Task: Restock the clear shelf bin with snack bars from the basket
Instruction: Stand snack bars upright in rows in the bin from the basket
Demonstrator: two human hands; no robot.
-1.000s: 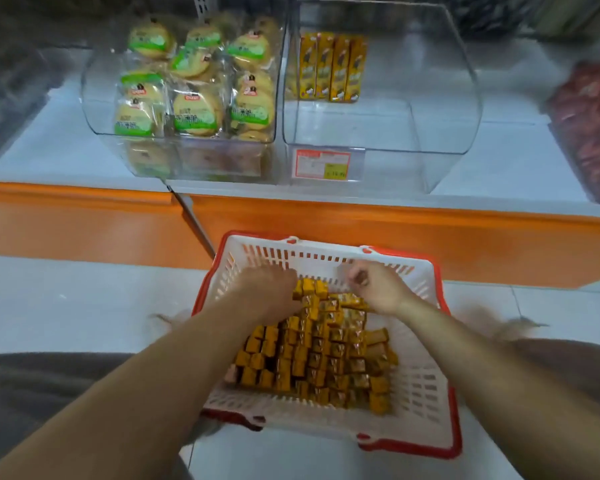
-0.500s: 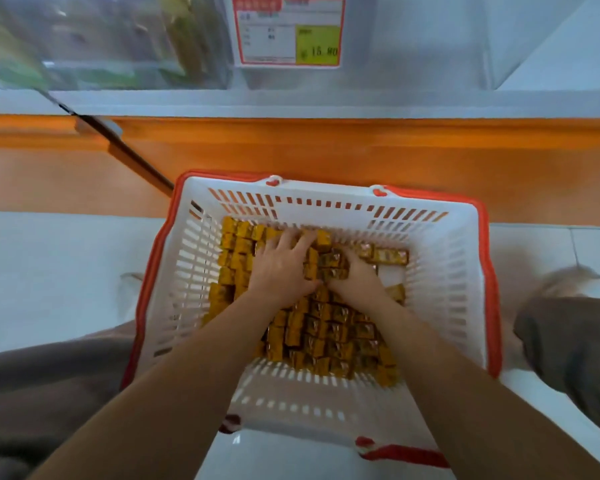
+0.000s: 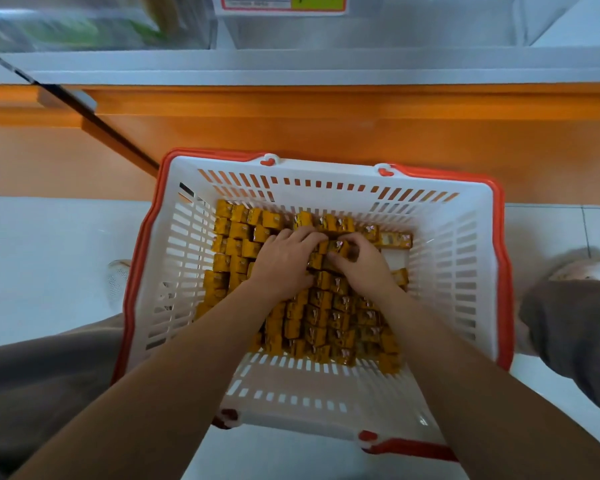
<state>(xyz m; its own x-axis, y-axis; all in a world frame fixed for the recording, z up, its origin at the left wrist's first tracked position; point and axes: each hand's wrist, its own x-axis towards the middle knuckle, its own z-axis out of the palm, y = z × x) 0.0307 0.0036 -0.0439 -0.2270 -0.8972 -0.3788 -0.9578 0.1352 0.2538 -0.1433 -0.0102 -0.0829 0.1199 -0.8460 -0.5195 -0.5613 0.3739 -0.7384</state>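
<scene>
A white basket with a red rim [image 3: 478, 258] sits on the floor below me, packed with several yellow snack bars [image 3: 329, 320] standing on end. Both my hands are down inside it at the far rows. My left hand [image 3: 284, 261] lies over the bars with its fingers curled around a few of them. My right hand [image 3: 359, 261] pinches bars between thumb and fingers right beside the left. The clear shelf bin [image 3: 395, 26] shows only as its bottom front edge at the top of the view, with a price label [image 3: 281, 3] on it.
An orange shelf front [image 3: 326, 133] runs across behind the basket. A second clear bin [image 3: 84, 26] with green-wrapped goods is blurred at top left. My knees in dark trousers [image 3: 575, 327] flank the basket on the white tiled floor.
The view has tilted further down and closer to the basket. Both hands dropped from above the bars into the far rows and now close on bars side by side.
</scene>
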